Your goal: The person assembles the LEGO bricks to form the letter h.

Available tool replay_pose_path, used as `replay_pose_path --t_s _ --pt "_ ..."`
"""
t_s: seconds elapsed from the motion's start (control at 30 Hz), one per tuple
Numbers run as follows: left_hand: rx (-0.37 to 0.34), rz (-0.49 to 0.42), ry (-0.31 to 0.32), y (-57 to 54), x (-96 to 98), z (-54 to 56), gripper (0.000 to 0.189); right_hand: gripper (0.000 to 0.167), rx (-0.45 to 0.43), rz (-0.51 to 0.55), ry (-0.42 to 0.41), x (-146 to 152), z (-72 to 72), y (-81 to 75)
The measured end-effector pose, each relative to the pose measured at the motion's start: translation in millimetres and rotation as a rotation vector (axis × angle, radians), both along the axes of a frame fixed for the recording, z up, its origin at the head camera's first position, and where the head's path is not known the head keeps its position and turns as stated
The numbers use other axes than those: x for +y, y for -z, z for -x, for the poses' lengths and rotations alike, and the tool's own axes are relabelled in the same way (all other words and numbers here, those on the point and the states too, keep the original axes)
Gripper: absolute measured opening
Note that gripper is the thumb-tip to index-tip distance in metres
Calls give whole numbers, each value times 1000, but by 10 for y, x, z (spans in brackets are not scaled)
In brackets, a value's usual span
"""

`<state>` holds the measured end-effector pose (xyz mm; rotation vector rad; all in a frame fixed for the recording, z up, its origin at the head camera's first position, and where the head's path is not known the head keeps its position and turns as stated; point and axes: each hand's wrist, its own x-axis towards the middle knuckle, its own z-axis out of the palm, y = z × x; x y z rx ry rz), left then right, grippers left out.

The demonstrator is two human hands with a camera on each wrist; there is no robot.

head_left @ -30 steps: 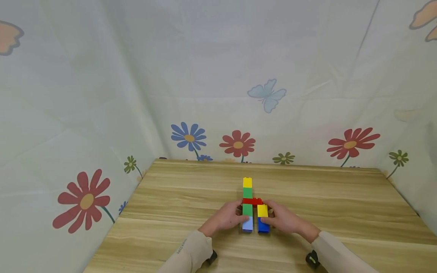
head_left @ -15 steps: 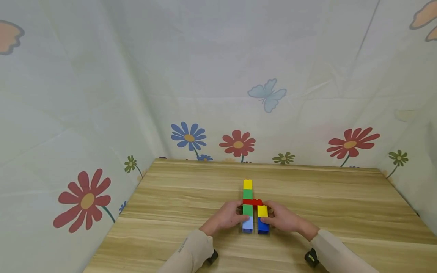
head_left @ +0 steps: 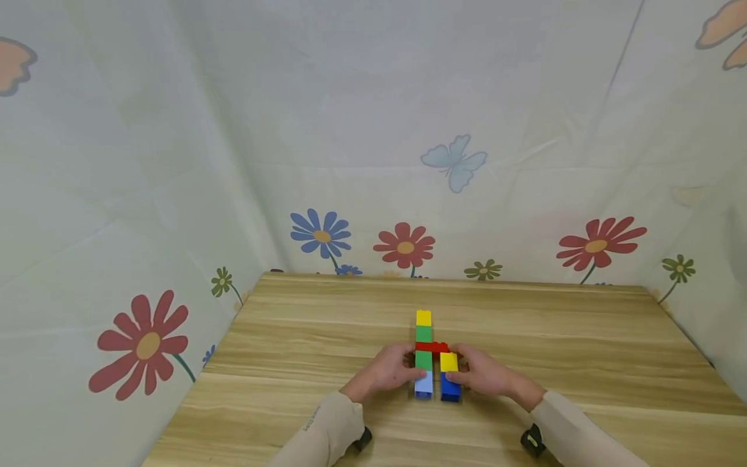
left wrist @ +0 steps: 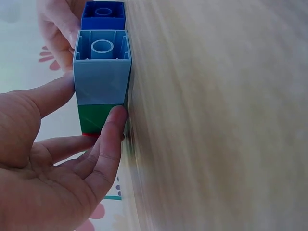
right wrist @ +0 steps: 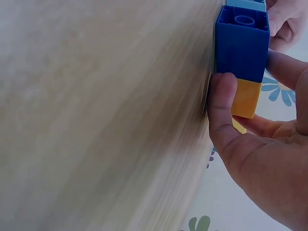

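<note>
My left hand (head_left: 388, 371) grips the lower end of a column of toy building bricks, its thumb on the light blue brick (head_left: 423, 383). Above that come a green brick (head_left: 423, 360), a long red brick (head_left: 433, 347), another green brick (head_left: 423, 333) and a yellow one (head_left: 423, 318). My right hand (head_left: 483, 371) holds a shorter stack, a dark blue brick (right wrist: 242, 53) with a yellow brick (right wrist: 247, 98) beyond it. The red brick spans from the column to the short stack's upper end. Hollow undersides face the wrist cameras. Fingers partly hide the sides.
A wood-grain table (head_left: 315, 318) lies under the hands. Behind it and at the sides hangs a pale cloth (head_left: 350, 117) printed with flowers and a butterfly. Dark straps (head_left: 532, 441) sit near both wrists.
The column's far yellow end has sunk slightly in the head view, and its studs show less. Both hands keep their grip and have hardly moved.
</note>
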<state>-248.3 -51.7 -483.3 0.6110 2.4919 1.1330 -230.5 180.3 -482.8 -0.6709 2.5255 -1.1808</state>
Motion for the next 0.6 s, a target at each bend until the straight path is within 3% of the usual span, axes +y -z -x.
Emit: replay_pose_path --t_s 0.33,0.6 --pt "26 15 7 8 -4 16 34 42 12 9 -28 -21 11 -16" --pt "10 28 -16 5 9 -10 35 53 5 -5 -15 5 -11 -14"
